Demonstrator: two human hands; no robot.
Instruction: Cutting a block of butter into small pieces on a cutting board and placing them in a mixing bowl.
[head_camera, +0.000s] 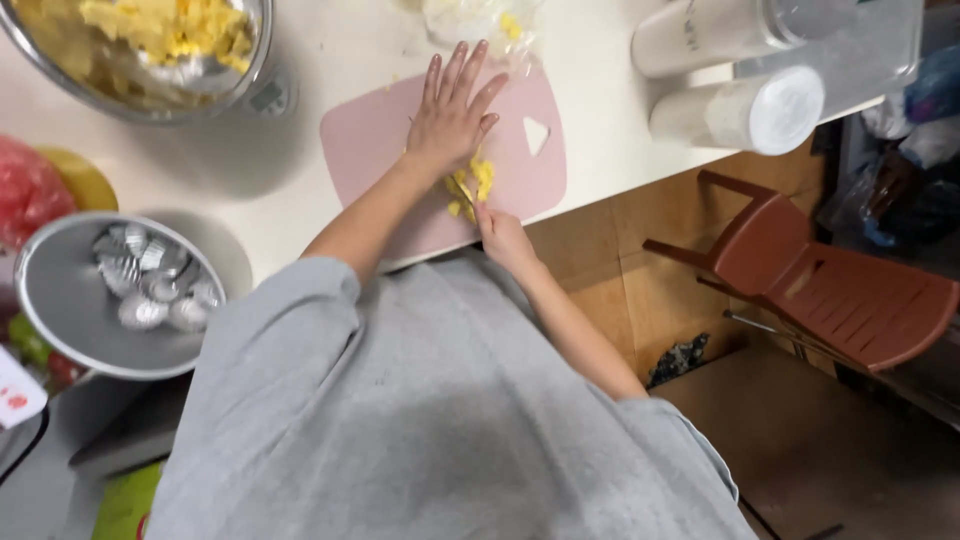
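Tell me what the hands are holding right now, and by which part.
The right hand grips what looks like a knife by its handle; the blade is barely visible. The left hand holds nothing, pressing flat over the yellow pieces on the pink cutting board.

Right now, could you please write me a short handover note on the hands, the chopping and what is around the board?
Left hand: flat, fingers spread, pressing down over the yellow food pieces on the pink cutting board.
Right hand: closed on what looks like a knife at the board's near edge; the blade is barely visible.
Done: some pieces on the board are cut small; a metal bowl at the far left holds more cut yellow food.
Left: the pile under the left hand looks only partly chopped.
Nearby: a grey bowl of foil cups, two white cylinders at the right.
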